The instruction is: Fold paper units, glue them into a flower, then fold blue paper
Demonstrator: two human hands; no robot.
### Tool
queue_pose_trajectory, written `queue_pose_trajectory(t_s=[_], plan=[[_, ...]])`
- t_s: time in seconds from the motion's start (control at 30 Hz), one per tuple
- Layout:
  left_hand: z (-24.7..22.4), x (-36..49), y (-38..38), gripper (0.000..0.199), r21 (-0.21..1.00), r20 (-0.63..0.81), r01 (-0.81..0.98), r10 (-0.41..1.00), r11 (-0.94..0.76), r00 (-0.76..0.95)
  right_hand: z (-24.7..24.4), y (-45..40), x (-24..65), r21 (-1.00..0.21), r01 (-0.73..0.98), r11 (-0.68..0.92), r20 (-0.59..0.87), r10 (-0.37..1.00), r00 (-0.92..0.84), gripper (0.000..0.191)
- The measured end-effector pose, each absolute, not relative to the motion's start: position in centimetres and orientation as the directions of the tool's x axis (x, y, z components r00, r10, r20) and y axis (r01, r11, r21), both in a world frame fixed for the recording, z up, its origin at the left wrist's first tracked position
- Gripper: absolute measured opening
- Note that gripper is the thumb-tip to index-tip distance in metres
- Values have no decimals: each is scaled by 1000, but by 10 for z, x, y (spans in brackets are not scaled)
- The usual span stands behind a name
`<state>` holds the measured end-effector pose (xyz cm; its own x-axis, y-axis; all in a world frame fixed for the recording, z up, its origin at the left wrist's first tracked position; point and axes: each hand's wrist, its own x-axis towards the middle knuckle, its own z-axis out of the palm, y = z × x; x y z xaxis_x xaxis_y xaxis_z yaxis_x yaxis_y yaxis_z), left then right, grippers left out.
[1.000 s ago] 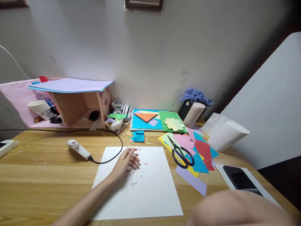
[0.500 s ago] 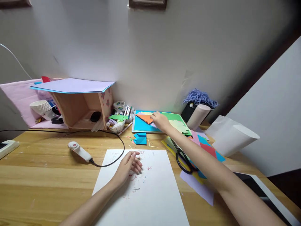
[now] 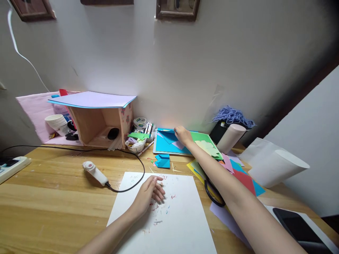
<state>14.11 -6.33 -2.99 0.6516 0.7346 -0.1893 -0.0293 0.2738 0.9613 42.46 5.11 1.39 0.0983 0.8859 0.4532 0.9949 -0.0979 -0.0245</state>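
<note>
My right hand (image 3: pixel 183 136) reaches to the stack of coloured paper at the back, its fingertips pinched at the edge of a blue piece of paper (image 3: pixel 167 135). That piece lies tilted over the pile, with a lilac scrap (image 3: pixel 178 144) showing below it. Over the white sheet (image 3: pixel 182 218), marked with coloured specks, my left hand (image 3: pixel 150 193) rests half-curled with its fingers apart and holds nothing. A small folded blue paper (image 3: pixel 162 161) lies just beyond the sheet. Scissors (image 3: pixel 213 193) lie partly hidden under my right forearm.
A glue gun (image 3: pixel 95 173) with a black cable lies on the left. Behind it stands an open box (image 3: pixel 102 123) topped with lilac sheets. Markers (image 3: pixel 149 129), paper rolls (image 3: pixel 231 138) and blue yarn (image 3: pixel 233 116) stand along the wall. A phone (image 3: pixel 299 225) is at right.
The orange paper seen under my right fingers is no longer visible; a blue piece shows there instead. The view has shifted slightly up and left. My left hand keeps its place on the sheet.
</note>
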Motion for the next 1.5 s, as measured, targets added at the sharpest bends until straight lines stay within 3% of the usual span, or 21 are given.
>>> queue_pose_trajectory(t_s=[0.2, 0.47, 0.63, 1.0, 1.27, 1.37, 1.5], plan=[[-31, 141, -63, 42, 970, -170, -18, 729, 243, 663, 25, 55, 432, -185, 967, -178, 485, 839, 247, 21], [-34, 142, -62, 43, 970, -173, -16, 731, 243, 660, 13, 49, 440, -278, 960, 35, 421, 903, 89, 24], [-36, 141, -62, 44, 969, -162, -33, 729, 245, 665, 11, 50, 443, -252, 966, 58, 414, 909, 53, 7], [-35, 141, -61, 43, 966, -163, -40, 722, 256, 673, 25, 40, 439, -149, 989, -21, 400, 913, 80, 19], [-31, 141, -61, 45, 962, -184, -30, 727, 271, 661, 58, 12, 421, -202, 979, -3, 574, 810, 121, 29], [-26, 139, -58, 48, 953, -188, -53, 725, 297, 663, 72, -19, 403, -231, 965, 121, 740, 666, 94, 28], [-24, 137, -55, 57, 920, -157, -164, 718, 355, 678, 76, -79, 371, -144, 953, 268, 835, 550, -28, 22]])
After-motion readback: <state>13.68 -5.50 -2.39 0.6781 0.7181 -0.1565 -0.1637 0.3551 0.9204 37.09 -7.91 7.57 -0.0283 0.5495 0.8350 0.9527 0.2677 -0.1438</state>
